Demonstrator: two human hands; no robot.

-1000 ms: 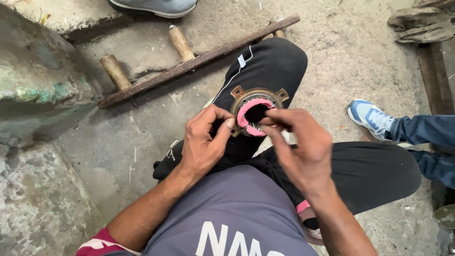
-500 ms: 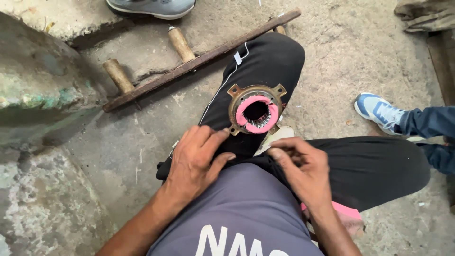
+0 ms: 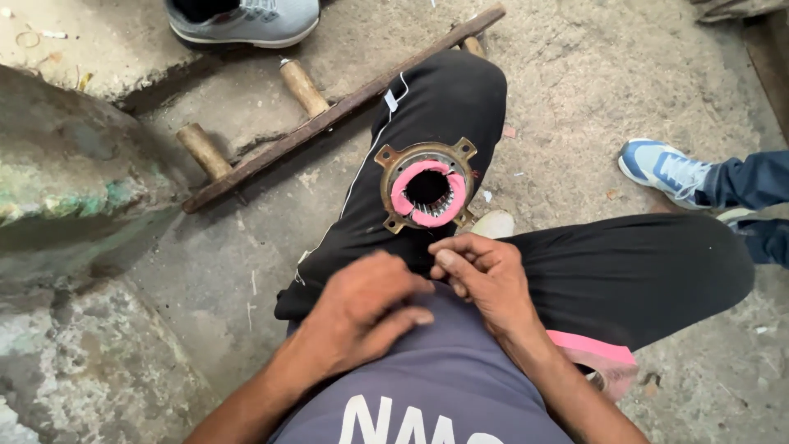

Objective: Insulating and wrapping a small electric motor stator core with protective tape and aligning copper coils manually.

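Seated on a concrete floor [image 3: 575, 99], black trousers [image 3: 444, 107], grey shirt [image 3: 444, 395]. Left hand [image 3: 362, 308] and right hand [image 3: 485, 275] close together over the lap, fingertips nearly meeting, just below the stator [image 3: 427, 187]. Left hand loosely curled, grasping nothing visible. Right hand with fingers bent inward; hard to tell whether anything small is pinched there. Stator resting untouched on the left thigh: a rusty round frame with four mounting lugs, pink lining around the bore, slots visible inside. Pink roll [image 3: 604, 362] lying by the right hip, partly hidden by the forearm. Wooden rack [image 3: 329, 115] with pegs stretched across the floor beyond the knee. Grey shoe [image 3: 246, 20] at top, blue shoe [image 3: 662, 168] and a jeans leg at right, both belonging to other people. Mossy stone block [image 3: 74, 181] at left.
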